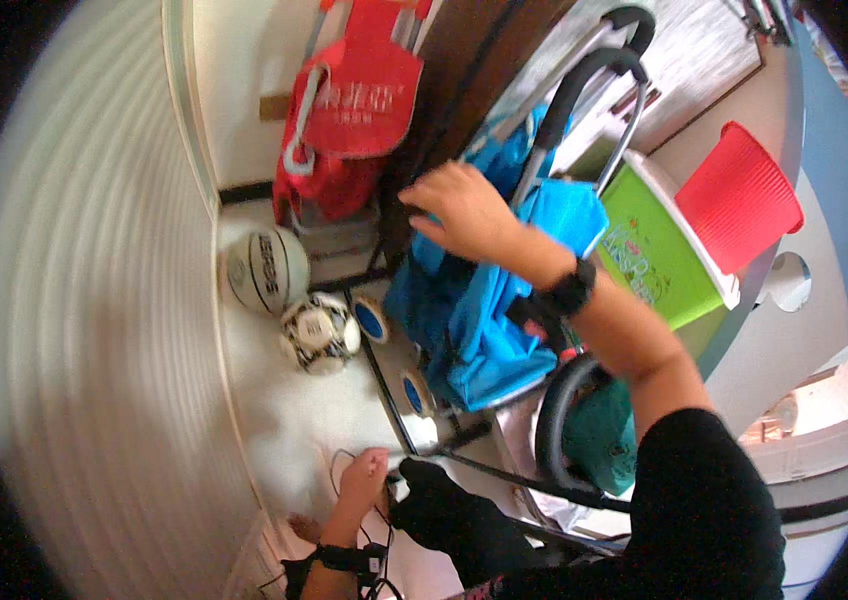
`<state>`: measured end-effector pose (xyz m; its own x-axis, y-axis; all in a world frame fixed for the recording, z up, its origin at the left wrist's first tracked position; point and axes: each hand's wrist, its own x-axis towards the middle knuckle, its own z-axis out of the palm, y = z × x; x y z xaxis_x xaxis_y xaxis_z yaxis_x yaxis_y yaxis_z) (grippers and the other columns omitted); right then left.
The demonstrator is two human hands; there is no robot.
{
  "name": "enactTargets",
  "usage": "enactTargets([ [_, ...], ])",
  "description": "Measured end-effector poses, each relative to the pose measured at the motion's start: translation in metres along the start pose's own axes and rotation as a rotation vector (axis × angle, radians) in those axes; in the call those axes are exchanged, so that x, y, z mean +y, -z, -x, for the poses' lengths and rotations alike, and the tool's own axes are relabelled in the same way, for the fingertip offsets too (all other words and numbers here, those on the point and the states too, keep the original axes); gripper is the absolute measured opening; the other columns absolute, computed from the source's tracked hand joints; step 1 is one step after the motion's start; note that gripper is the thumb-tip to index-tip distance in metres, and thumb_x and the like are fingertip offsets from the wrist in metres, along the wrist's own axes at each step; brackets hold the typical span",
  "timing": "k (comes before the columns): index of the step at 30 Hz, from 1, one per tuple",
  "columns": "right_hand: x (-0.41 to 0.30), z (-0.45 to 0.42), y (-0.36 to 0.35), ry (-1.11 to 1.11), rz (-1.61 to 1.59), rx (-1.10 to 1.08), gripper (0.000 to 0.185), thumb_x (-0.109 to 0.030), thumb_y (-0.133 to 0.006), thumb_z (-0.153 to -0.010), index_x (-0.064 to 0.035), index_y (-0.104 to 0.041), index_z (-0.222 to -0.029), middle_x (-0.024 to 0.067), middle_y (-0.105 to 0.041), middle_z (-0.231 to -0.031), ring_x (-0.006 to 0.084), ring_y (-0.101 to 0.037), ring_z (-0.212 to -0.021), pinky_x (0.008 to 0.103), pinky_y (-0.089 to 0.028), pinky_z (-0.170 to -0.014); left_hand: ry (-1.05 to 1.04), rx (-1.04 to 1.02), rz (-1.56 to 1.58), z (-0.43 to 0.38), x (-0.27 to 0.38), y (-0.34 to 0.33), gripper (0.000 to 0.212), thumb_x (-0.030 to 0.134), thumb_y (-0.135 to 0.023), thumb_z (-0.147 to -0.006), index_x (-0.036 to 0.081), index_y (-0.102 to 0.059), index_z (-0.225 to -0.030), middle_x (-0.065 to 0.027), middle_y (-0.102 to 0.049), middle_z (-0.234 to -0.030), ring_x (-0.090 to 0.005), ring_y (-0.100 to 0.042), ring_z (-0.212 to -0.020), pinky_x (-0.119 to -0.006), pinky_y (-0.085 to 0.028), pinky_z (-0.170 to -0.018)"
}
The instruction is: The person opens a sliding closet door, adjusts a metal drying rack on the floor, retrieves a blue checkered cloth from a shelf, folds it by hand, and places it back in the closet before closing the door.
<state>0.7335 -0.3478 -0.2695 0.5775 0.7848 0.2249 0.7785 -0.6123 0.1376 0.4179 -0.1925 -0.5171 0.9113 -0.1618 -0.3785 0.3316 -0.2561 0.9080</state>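
Note:
My right hand (pixel 463 211) hovers in front of a blue fabric trolley bag (pixel 484 322), its fingers loosely apart and nothing seen in them. The bag hangs on a metal frame with black foam handles (pixel 581 82). A black band circles my right wrist. Lower down, my left hand (pixel 364 478) is partly curled beside a small dark object and thin black cables (pixel 388 540). Whether it grips either cannot be made out. A black band with a small module (pixel 353 559) sits on my left wrist. Blue-hubbed wheels (pixel 370 319) show left of the blue bag.
A red trolley bag (pixel 353 112) stands by the wall. Near it on the floor lie a pale basketball (pixel 268 270) and a white-and-black ball (pixel 320 332). Right of the blue bag are a green box (pixel 649 247), a red ribbed bin (pixel 740 199) and a dark green bag (pixel 600 439).

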Motion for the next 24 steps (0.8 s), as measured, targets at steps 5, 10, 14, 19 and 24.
enactTargets([
  [5,0.013,0.029,0.050,-0.775,-0.722,0.653,0.022,-0.014,-0.062,-0.078,-0.0054,-0.055,-0.096,0.0055,-0.056,-0.087,0.0165,-0.054,-0.082,0.0275,-0.044,-0.070,-0.204,0.003,-0.017,-0.024,0.119,0.026,0.020,0.015,-0.054,-0.083,0.006,-0.057,-0.100,-0.0132,-0.061,-0.093,-0.0254,-0.060,-0.083,-0.032,-0.048,-0.072],
  [10,0.077,0.009,0.092,-0.961,-1.519,1.363,0.046,-0.031,-0.062,-0.079,-0.0011,-0.047,-0.110,0.0033,-0.052,-0.095,0.0125,-0.048,-0.085,0.0262,-0.039,-0.075,-0.243,0.006,0.062,-0.047,0.236,0.056,0.021,0.017,-0.053,-0.086,0.006,-0.056,-0.103,-0.0116,-0.061,-0.094,-0.0228,-0.061,-0.085,-0.030,-0.047,-0.074],
  [14,0.150,-0.004,0.101,-1.242,-1.723,0.955,0.070,-0.060,-0.054,-0.075,-0.0026,-0.047,-0.115,0.0114,-0.052,-0.113,0.0203,-0.051,-0.089,0.0297,-0.038,-0.078,-0.142,-0.026,0.045,-0.033,0.298,0.078,0.021,0.018,-0.052,-0.086,0.006,-0.056,-0.103,-0.0090,-0.062,-0.095,-0.0189,-0.060,-0.084,-0.029,-0.047,-0.074],
  [19,0.214,0.014,0.132,-1.114,-2.251,0.976,0.068,-0.064,-0.052,-0.073,-0.0053,-0.052,-0.107,0.0152,-0.058,-0.107,0.0282,-0.054,-0.093,0.0376,-0.042,-0.083,-0.162,-0.028,-0.017,-0.009,0.343,0.111,0.021,0.020,-0.053,-0.086,0.006,-0.057,-0.101,-0.0060,-0.063,-0.086,-0.0140,-0.059,-0.076,-0.026,-0.046,-0.070],
  [24,0.171,-0.026,0.188,-1.228,-2.171,0.968,0.060,-0.064,-0.060,-0.068,-0.0123,-0.058,-0.097,0.0100,-0.060,-0.103,0.0194,-0.051,-0.081,0.0362,-0.041,-0.075,-0.073,0.034,-0.103,0.002,0.417,0.165,0.022,0.021,-0.048,-0.089,0.004,-0.056,-0.101,-0.0089,-0.062,-0.098,-0.0172,-0.058,-0.091,-0.027,-0.044,-0.079],
])
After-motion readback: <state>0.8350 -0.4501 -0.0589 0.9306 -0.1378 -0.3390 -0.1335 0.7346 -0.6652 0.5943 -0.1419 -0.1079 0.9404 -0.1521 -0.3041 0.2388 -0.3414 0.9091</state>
